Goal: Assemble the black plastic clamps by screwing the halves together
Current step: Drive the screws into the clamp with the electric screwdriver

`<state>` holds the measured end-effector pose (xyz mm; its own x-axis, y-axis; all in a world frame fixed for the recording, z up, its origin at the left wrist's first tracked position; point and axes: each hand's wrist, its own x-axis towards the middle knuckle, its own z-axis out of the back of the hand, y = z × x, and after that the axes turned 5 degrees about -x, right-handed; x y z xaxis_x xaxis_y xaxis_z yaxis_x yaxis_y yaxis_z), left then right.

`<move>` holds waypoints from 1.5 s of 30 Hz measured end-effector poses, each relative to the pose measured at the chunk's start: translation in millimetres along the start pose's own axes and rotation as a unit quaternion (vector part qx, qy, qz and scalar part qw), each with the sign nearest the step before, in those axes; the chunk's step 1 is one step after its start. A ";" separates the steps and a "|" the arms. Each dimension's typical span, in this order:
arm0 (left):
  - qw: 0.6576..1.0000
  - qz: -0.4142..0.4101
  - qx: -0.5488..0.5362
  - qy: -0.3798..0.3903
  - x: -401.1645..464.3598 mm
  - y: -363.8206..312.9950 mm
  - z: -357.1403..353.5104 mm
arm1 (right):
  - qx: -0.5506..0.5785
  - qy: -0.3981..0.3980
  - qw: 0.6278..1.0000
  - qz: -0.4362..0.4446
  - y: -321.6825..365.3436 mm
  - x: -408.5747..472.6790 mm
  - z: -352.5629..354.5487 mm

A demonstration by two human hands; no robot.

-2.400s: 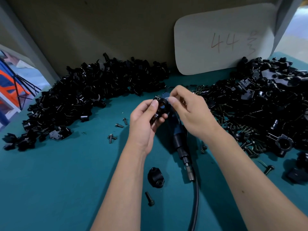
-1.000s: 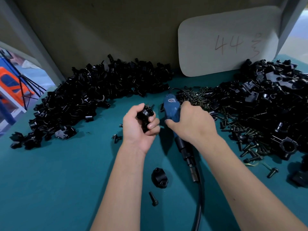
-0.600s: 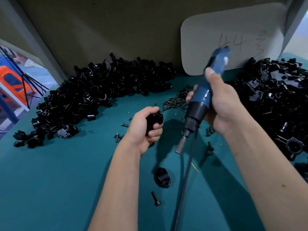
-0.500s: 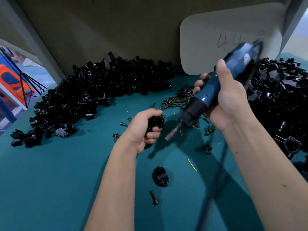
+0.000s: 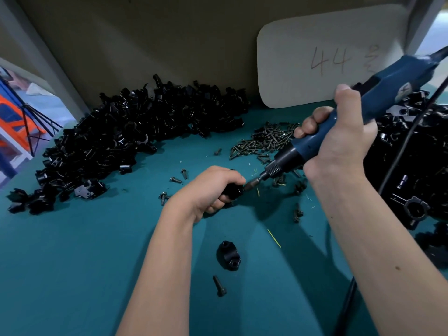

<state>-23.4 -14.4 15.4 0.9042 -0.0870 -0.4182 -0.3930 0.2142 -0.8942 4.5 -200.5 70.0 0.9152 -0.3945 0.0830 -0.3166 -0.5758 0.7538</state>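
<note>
A loose screw (image 5: 220,286) is seen on the green bench (image 5: 72,263), closest to the near edge. Just behind it a single clamp half (image 5: 228,256) is laid flat, with two holes showing.

Farther in, near the middle of the bench, a black clamp (image 5: 233,190) is held in the left hand (image 5: 210,187). The fingers are curled tight around it, so most of it is hidden. The tip of a blue screwdriver (image 5: 339,132) is pressed against the clamp from the right. The tool is tilted, with its back end raised toward the far right corner. It is gripped by the right hand (image 5: 339,144), with all fingers wrapped around the body and the thumb set on top. A black cord (image 5: 409,132) is hung from its back end.

A few screws are scattered around the hands. Behind them a pile of screws (image 5: 264,139) is heaped. A big pile of black parts (image 5: 135,139) is spread along the far left, and another pile (image 5: 417,166) along the right edge. A white card (image 5: 315,57) marked "44" is leaned on the back wall.
</note>
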 end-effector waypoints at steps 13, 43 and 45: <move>0.999 0.009 -0.035 0.007 -2.7 1.9 3.0 | 0.021 -0.009 1.000 -0.003 -2.4 0.0 -1.6; 0.999 0.010 -0.049 0.007 -6.9 0.6 3.1 | 0.043 0.006 0.999 0.005 -4.6 -0.3 -1.6; 0.999 0.010 -0.052 0.007 -7.0 0.6 2.8 | 0.041 0.008 0.999 0.009 -4.4 -1.2 -2.2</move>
<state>-29.5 -10.9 18.2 0.8936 -0.0983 -0.4379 -0.4270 0.1141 -0.8970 5.4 -195.9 68.0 0.9124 -0.3948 0.1074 -0.3527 -0.6258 0.6957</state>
